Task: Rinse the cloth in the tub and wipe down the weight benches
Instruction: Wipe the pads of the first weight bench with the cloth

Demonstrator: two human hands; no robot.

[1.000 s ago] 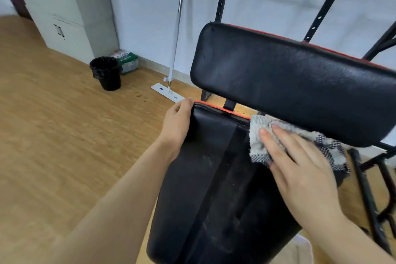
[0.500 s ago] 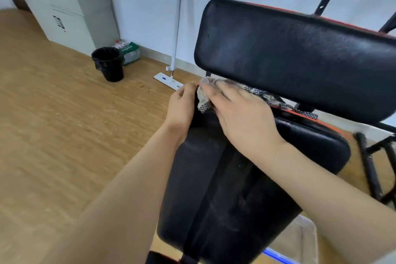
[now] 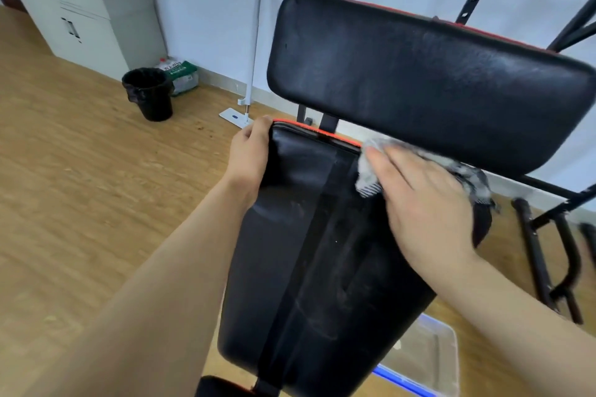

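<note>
A black padded bench seat (image 3: 309, 255) with a red trim edge slopes away from me. Above its far end sits a wide black back pad (image 3: 419, 80). My right hand (image 3: 425, 203) presses a grey-and-white checked cloth (image 3: 367, 167) flat onto the seat's far right part, fingers straight. The cloth's other end shows past my hand at the right, under the back pad. My left hand (image 3: 248, 158) grips the seat's far left corner, fingers curled over the edge. A clear tub (image 3: 432, 361) with a blue rim stands on the floor under the seat's near right side.
A black bin (image 3: 148, 93) and a green-white bag (image 3: 180, 74) stand by the wall near grey cabinets (image 3: 80, 3). A white flat mop (image 3: 251, 51) leans against the wall. Black metal frame bars (image 3: 548, 255) lie to the right. Wooden floor spreads to the left.
My right hand has slid the cloth from the seat's far left corner, beside my left hand, back to the right side. My left hand has kept its hold on the corner.
</note>
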